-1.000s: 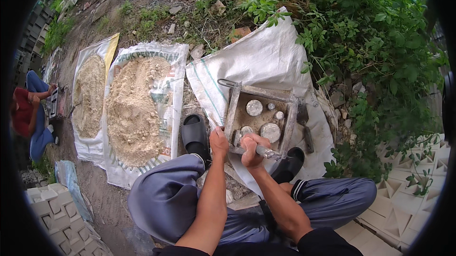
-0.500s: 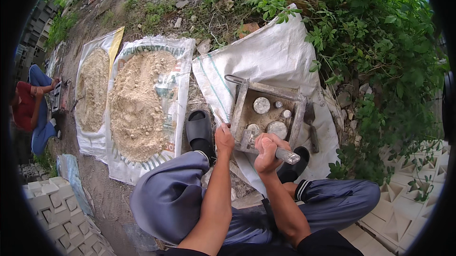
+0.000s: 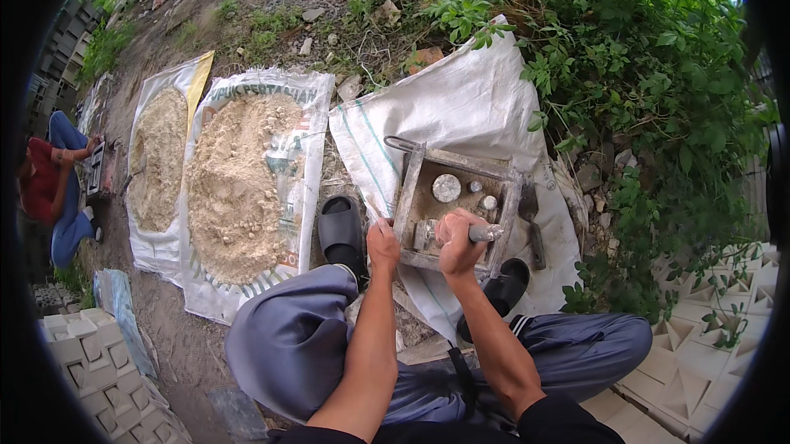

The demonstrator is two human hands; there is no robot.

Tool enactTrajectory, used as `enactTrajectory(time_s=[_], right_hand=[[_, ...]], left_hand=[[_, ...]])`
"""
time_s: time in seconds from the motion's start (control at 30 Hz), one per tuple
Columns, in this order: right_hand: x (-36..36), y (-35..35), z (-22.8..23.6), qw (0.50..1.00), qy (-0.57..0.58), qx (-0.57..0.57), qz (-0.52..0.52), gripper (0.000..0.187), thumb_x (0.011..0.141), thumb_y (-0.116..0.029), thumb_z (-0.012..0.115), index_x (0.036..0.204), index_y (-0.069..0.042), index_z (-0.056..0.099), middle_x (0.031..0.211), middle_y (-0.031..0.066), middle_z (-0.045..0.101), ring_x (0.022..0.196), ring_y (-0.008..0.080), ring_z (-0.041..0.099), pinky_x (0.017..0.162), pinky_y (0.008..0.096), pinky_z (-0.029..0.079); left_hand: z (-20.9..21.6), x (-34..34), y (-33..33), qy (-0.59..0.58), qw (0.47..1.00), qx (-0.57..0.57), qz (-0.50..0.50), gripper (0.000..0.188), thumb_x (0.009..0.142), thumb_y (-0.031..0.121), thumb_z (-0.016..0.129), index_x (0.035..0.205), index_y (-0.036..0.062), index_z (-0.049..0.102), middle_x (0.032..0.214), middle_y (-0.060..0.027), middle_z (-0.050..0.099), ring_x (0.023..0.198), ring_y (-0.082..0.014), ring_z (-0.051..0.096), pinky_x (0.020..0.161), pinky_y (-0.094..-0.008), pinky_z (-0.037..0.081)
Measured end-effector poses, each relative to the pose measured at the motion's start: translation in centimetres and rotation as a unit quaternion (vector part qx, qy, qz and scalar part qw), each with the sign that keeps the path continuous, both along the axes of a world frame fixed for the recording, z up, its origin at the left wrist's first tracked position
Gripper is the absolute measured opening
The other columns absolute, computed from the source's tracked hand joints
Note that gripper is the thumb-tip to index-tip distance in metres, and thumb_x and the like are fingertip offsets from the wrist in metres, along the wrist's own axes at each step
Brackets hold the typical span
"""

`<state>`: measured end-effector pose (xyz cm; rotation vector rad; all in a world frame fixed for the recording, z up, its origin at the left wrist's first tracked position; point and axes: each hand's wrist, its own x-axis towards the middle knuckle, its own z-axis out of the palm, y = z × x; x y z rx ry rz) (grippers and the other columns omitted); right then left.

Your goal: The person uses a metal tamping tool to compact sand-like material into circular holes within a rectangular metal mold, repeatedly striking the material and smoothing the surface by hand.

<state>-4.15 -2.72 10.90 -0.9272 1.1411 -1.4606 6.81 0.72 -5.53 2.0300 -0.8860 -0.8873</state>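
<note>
With the right hand gripping a grey bar over the wooden frame on a sack and the left hand at the frame's edge, hold unclear, a tilted stroke could dislodge the discs.

Bare brown ground carries everything, with stones, a reddish brick piece and low green weeds scattered over it. Three opened-out sacks lie flat on it: a narrow one with a yellow edge under a pale powdery heap, a wider printed one under a larger heap, and a plain white one with green stripes. On this last rest a square frame and, just right of it, a trowel-like tool. A bluish sheet lies at lower left, beside pale blocks
</note>
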Motion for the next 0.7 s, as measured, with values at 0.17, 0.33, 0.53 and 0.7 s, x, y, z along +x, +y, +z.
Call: enactTrajectory(time_s=[0.17, 0.33, 0.53, 0.7], right_hand=[[0.1, 1.3, -1.3, 0.979, 0.173, -0.102, -0.014, 0.028, 0.081, -0.008, 0.046, 0.054, -0.001, 0.042, 0.050, 0.0039, 0.043, 0.042, 0.0102, 0.037, 0.041, 0.0275, 0.031], [0.6, 1.1, 1.5, 0.995, 0.093, -0.035, 0.000, 0.026, 0.078, -0.006, 0.045, 0.053, 0.002, 0.042, 0.046, 0.0027, 0.040, 0.040, 0.0103, 0.037, 0.040, 0.0275, 0.031], [0.3, 0.6, -2.5, 0.965, 0.214, -0.150, 0.012, 0.029, 0.080, -0.006, 0.044, 0.052, 0.001, 0.040, 0.048, 0.0034, 0.042, 0.040, 0.0113, 0.036, 0.041, 0.0279, 0.032], [-0.4, 1.0, 2.5, 1.000, 0.013, -0.014, -0.006, 0.027, 0.079, -0.004, 0.045, 0.053, 0.001, 0.042, 0.048, 0.0033, 0.040, 0.041, 0.0114, 0.037, 0.043, 0.0277, 0.034]], left_hand=[[0.4, -0.8, -0.6, -0.011, 1.000, -0.010, -0.013, 0.050, 0.096, 0.029, 0.030, 0.092, -0.0061, 0.065, 0.090, -0.0275, 0.063, 0.089, -0.0431, 0.059, 0.083, -0.0459, 0.044], [0.7, -0.2, -0.3, 0.023, 1.000, 0.016, 0.006, 0.050, 0.096, 0.028, 0.030, 0.094, -0.0072, 0.065, 0.090, -0.0278, 0.064, 0.089, -0.0428, 0.060, 0.084, -0.0448, 0.044], [0.5, -0.7, -0.8, 0.012, 1.000, -0.020, -0.009, 0.049, 0.096, 0.028, 0.031, 0.093, -0.0069, 0.065, 0.089, -0.0278, 0.064, 0.087, -0.0423, 0.060, 0.081, -0.0451, 0.045], [0.3, -0.3, -0.7, 0.010, 0.999, -0.042, -0.009, 0.049, 0.096, 0.028, 0.031, 0.092, -0.0065, 0.066, 0.088, -0.0270, 0.064, 0.086, -0.0420, 0.060, 0.081, -0.0457, 0.045]])
